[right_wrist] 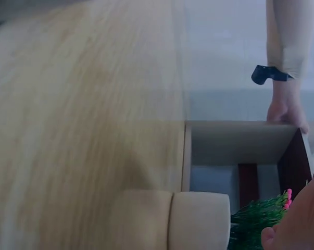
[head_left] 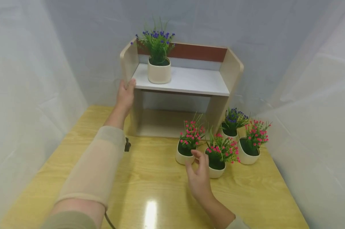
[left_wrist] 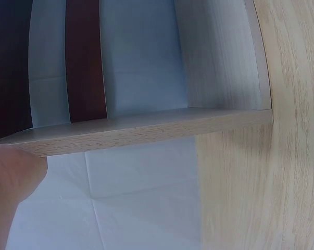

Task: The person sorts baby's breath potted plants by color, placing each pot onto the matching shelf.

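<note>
My left hand (head_left: 125,95) grips the left side panel of a small two-tier shelf (head_left: 189,79), its thumb at the front corner of the upper board. On that board stands a white pot of purple artificial flowers (head_left: 159,71). My right hand (head_left: 200,176) is held with loosely bent fingers, thumb and forefinger apart, nothing seen between them. It is nearest to a white pot of pink flowers (head_left: 184,155) and a second pink-flowered pot (head_left: 216,171), partly covering both. The right wrist view shows a white pot (right_wrist: 201,219) beside the hand; whether they touch is unclear.
Further right on the wooden table (head_left: 149,181) stand another purple-flowered pot (head_left: 230,135) and a third pink-flowered pot (head_left: 249,156). The purple one is close to the shelf's right side. Pale sheeting (head_left: 312,95) hangs behind and at both sides.
</note>
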A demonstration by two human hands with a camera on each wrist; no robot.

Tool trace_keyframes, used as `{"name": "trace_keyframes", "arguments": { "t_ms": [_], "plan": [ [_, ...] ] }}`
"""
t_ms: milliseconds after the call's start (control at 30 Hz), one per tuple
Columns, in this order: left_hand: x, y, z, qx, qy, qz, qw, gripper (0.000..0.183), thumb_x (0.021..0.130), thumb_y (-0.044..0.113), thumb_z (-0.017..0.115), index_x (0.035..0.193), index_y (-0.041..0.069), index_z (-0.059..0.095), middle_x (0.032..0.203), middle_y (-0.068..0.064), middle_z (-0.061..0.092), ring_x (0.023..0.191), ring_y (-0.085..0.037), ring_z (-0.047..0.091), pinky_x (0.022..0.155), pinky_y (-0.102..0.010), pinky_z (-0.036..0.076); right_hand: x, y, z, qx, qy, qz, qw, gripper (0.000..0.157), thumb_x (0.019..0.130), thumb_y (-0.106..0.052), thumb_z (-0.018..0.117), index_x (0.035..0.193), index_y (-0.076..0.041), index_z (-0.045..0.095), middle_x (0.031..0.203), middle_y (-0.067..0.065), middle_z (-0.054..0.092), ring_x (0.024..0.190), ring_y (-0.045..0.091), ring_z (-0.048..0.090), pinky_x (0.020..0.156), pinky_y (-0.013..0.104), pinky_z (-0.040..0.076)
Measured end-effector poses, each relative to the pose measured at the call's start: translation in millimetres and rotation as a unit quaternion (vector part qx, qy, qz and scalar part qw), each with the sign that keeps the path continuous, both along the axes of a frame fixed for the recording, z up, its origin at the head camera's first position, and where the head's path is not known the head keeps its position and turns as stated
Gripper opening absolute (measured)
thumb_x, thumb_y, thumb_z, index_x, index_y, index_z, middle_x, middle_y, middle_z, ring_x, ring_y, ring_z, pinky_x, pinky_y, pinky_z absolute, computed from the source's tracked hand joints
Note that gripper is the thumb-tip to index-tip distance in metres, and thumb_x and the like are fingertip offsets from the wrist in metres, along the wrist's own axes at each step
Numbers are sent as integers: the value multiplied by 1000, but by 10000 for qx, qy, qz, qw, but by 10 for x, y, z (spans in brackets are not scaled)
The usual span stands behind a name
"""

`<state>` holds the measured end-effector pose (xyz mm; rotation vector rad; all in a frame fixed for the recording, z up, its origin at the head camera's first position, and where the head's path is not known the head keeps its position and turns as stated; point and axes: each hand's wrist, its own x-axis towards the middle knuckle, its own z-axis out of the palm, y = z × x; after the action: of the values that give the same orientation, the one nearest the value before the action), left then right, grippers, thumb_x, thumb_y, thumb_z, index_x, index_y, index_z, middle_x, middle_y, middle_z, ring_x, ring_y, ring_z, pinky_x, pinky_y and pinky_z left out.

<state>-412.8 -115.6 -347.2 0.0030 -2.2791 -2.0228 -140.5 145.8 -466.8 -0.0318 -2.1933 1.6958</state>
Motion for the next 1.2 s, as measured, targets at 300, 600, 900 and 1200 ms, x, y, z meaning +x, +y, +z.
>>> {"name": "trace_keyframes", "arguments": {
  "t_ms": [300,600,900,1200],
  "plan": [
    [22,3,23,-73,-102,22,9999,102,107,72,44,175,20,-10,185,-4,-7,173,-26,-2,142,-44,1,-35,61,-120,98,-536,-121,9984,61,103,0,60,159,7,38,156,27,41,151,44,41,131,63,34],
    [10,7,12,-64,-22,48,10000,99,107,71,44,176,21,-8,186,-5,-4,173,-27,0,142,-45,2,-165,110,-184,720,-954,-240,9925,74,100,-5,62,165,10,30,168,31,33,158,53,36,132,67,29],
    [-6,5,11,-54,-50,66,10000,101,107,71,45,176,21,-8,186,-4,-6,173,-25,-2,142,-43,1,-386,116,-250,599,-1192,-420,9902,83,98,-12,63,168,9,22,176,33,21,164,52,22,136,65,23],
    [-15,10,-1,-18,-47,98,9999,101,107,71,45,176,20,-8,185,-4,-6,173,-26,-2,142,-43,0,-563,76,-425,203,-1284,-694,9891,85,102,-22,68,167,10,23,175,34,24,166,50,19,137,64,21]
  ]
}}
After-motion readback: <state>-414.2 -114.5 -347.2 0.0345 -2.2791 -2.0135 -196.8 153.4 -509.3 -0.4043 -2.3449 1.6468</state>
